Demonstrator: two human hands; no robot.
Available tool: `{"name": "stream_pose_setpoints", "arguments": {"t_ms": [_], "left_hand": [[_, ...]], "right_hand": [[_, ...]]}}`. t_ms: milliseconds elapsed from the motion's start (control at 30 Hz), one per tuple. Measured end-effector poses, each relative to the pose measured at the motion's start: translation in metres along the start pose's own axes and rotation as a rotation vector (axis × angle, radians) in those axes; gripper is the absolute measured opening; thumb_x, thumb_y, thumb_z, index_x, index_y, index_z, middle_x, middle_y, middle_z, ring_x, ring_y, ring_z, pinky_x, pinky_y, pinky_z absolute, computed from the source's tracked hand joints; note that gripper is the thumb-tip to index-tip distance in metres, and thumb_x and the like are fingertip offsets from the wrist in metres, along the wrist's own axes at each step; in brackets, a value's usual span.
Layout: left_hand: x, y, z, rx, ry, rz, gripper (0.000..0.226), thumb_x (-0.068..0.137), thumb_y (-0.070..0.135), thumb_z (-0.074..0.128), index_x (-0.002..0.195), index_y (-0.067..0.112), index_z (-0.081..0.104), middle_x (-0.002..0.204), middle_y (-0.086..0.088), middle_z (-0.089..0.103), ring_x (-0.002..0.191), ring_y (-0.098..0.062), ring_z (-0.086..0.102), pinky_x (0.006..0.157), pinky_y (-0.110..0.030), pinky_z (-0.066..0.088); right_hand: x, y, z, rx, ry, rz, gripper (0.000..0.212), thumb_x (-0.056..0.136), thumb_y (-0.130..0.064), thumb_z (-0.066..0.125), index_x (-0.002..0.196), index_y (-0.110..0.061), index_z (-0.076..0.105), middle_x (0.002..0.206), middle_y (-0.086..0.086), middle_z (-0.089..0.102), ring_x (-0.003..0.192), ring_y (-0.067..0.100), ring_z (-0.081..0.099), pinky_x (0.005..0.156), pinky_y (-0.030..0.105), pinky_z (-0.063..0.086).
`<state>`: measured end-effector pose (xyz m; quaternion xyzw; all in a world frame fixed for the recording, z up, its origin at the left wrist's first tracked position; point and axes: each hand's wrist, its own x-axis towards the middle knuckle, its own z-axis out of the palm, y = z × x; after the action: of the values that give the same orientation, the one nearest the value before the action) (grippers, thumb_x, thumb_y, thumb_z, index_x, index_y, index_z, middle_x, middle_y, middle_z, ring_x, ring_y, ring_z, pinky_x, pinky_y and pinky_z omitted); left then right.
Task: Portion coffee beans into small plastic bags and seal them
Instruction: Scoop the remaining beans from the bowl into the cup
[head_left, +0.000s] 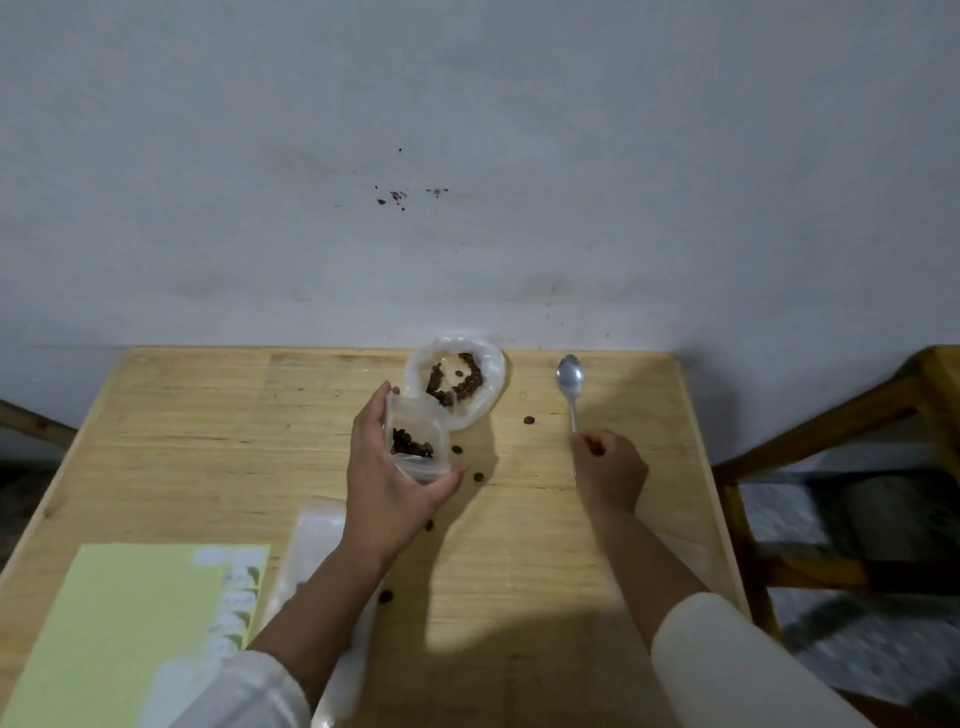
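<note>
Left hand (387, 478) fingers grip a small bag (418, 441) of coffee beans (412, 448); right hand (610, 465) fingers curl on the spoon (570, 384) handle, big open bag (457, 382) just beyond the left fingers on the worktop (208, 431)

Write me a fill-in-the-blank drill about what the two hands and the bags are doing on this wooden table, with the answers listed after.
1. The left hand holds a small clear plastic bag that contains a few coffee ____.
2. The right hand grips the handle of a metal ____.
3. The larger open white plastic bag of beans lies at the table's ____ edge, by the wall.
4. A pale ____ paper sheet lies on the light wooden table near the left sleeve.

Answers: beans; spoon; far; green
</note>
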<state>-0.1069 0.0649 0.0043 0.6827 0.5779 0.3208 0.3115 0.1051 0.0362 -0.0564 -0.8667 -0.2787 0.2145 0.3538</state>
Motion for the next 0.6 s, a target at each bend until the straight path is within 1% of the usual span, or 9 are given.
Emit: {"name": "stream_pose_setpoints", "arguments": {"t_ms": [100, 167, 233, 300, 367, 433, 500, 533, 600], "left_hand": [[-0.002, 0.008, 0.001, -0.024, 0.006, 0.003, 0.109, 0.058, 0.03, 0.087, 0.145, 0.016, 0.023, 0.142, 0.0, 0.036, 0.126, 0.0, 0.029, 0.104, -0.017, 0.026], [-0.003, 0.012, 0.0, -0.027, 0.002, 0.018, 0.111, 0.057, 0.033, 0.087, 0.145, 0.015, 0.022, 0.142, 0.001, 0.035, 0.126, -0.001, 0.029, 0.102, -0.008, 0.023], [-0.005, 0.016, -0.003, -0.045, -0.005, 0.034, 0.112, 0.057, 0.036, 0.087, 0.146, 0.015, 0.022, 0.142, 0.002, 0.034, 0.127, -0.001, 0.029, 0.099, 0.001, 0.019], [-0.006, 0.019, -0.008, -0.079, -0.011, 0.043, 0.115, 0.056, 0.038, 0.087, 0.146, 0.015, 0.02, 0.142, 0.004, 0.033, 0.128, 0.0, 0.028, 0.099, 0.003, 0.018], [-0.006, 0.022, -0.015, -0.103, -0.025, 0.051, 0.12, 0.052, 0.041, 0.088, 0.147, 0.016, 0.019, 0.143, 0.005, 0.032, 0.129, -0.001, 0.028, 0.099, 0.001, 0.02], [-0.005, 0.025, -0.026, -0.121, -0.048, 0.046, 0.127, 0.045, 0.042, 0.09, 0.147, 0.019, 0.018, 0.141, 0.01, 0.031, 0.129, 0.0, 0.027, 0.101, -0.007, 0.023], [-0.004, 0.024, -0.042, -0.159, -0.053, 0.023, 0.124, 0.043, 0.039, 0.091, 0.146, 0.023, 0.023, 0.134, 0.017, 0.031, 0.124, 0.004, 0.028, 0.1, -0.011, 0.025], [-0.003, 0.022, -0.051, -0.183, -0.041, 0.021, 0.116, 0.046, 0.037, 0.09, 0.143, 0.025, 0.029, 0.131, 0.019, 0.034, 0.121, 0.005, 0.031, 0.096, -0.008, 0.026], [0.0, 0.015, -0.07, -0.227, -0.012, 0.053, 0.087, 0.059, 0.031, 0.085, 0.135, 0.026, 0.041, 0.125, 0.018, 0.044, 0.114, 0.004, 0.041, 0.089, -0.001, 0.03]], "right_hand": [[-0.017, -0.039, -0.01, 0.151, -0.139, -0.131, 0.018, 0.086, -0.029, 0.061, 0.071, -0.022, 0.068, 0.07, 0.0, 0.066, 0.066, 0.015, 0.059, 0.065, 0.027, 0.043], [-0.035, -0.072, -0.021, 0.271, -0.329, -0.243, 0.016, 0.086, -0.029, 0.063, 0.08, -0.019, 0.073, 0.075, 0.0, 0.072, 0.069, 0.016, 0.065, 0.067, 0.029, 0.051], [-0.051, -0.095, -0.029, 0.361, -0.508, -0.377, 0.015, 0.084, -0.024, 0.067, 0.095, -0.017, 0.073, 0.085, -0.004, 0.073, 0.077, 0.007, 0.067, 0.072, 0.019, 0.053], [-0.06, -0.11, -0.032, 0.342, -0.611, -0.43, 0.018, 0.081, -0.022, 0.071, 0.098, -0.015, 0.072, 0.089, -0.004, 0.073, 0.081, 0.004, 0.067, 0.077, 0.018, 0.054], [-0.067, -0.123, -0.031, 0.243, -0.613, -0.445, 0.011, 0.083, -0.022, 0.069, 0.09, -0.015, 0.074, 0.082, 0.0, 0.073, 0.077, 0.012, 0.068, 0.073, 0.026, 0.054], [-0.071, -0.137, -0.031, 0.151, -0.567, -0.492, 0.014, 0.084, -0.022, 0.067, 0.08, -0.01, 0.073, 0.074, 0.007, 0.071, 0.068, 0.019, 0.064, 0.067, 0.033, 0.051], [-0.078, -0.154, -0.034, 0.096, -0.564, -0.509, 0.015, 0.082, -0.02, 0.067, 0.076, -0.008, 0.073, 0.071, 0.005, 0.07, 0.064, 0.01, 0.058, 0.064, 0.027, 0.048], [-0.082, -0.162, -0.036, 0.076, -0.575, -0.519, 0.013, 0.082, -0.019, 0.068, 0.075, -0.009, 0.072, 0.068, 0.0, 0.069, 0.063, 0.003, 0.057, 0.063, 0.023, 0.047], [-0.093, -0.176, -0.041, 0.048, -0.595, -0.514, 0.01, 0.081, -0.018, 0.068, 0.072, -0.016, 0.072, 0.065, -0.013, 0.066, 0.059, -0.006, 0.054, 0.058, 0.01, 0.041]]}}
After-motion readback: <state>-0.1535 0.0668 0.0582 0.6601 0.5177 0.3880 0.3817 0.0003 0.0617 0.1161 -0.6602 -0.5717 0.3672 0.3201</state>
